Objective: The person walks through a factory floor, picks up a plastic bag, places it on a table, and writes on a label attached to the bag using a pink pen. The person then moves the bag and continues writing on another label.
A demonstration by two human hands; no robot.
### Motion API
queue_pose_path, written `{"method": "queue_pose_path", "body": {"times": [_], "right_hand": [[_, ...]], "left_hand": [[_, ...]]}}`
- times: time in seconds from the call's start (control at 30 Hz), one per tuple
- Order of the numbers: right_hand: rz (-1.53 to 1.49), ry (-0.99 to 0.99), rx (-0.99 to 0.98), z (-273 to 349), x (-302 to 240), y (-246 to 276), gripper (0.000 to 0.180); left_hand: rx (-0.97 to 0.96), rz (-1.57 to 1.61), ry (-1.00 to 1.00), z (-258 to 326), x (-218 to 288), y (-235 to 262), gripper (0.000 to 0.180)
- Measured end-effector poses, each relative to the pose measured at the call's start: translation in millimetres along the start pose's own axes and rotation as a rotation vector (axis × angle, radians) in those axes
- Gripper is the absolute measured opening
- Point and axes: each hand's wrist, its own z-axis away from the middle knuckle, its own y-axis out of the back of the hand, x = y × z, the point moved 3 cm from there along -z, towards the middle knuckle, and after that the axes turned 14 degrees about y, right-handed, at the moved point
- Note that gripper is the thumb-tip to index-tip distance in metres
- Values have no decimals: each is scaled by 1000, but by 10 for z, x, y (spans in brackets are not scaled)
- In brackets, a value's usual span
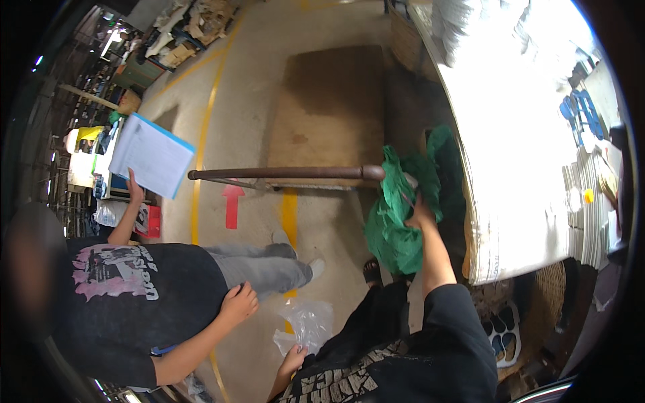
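My right hand [420, 216]: out ahead, closed on the cloth bag [402, 215], which hangs just left of the table [510, 168].
My left hand [293, 361]: near and low, fingers on the plastic bag [308, 324] above the floor [322, 221].
Metal bar [282, 173]: runs left from the cloth bag, in front of the flat board [329, 114] on the floor farther off.
Other person [154, 295]: at my left, a sheaf of papers [151, 155] raised in the far hand [134, 191].
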Motion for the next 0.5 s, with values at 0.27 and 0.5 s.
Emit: {"method": "queue_pose_path", "body": {"times": [0.27,0.5], "right_hand": [[-47,-98,35,815,-350,-205,57],[22,-144,-56,1953,-496,103,57]], "left_hand": [[-32,-42,154,-9,25,393,42],[-110,47,47,-486,113,464,36]]}}
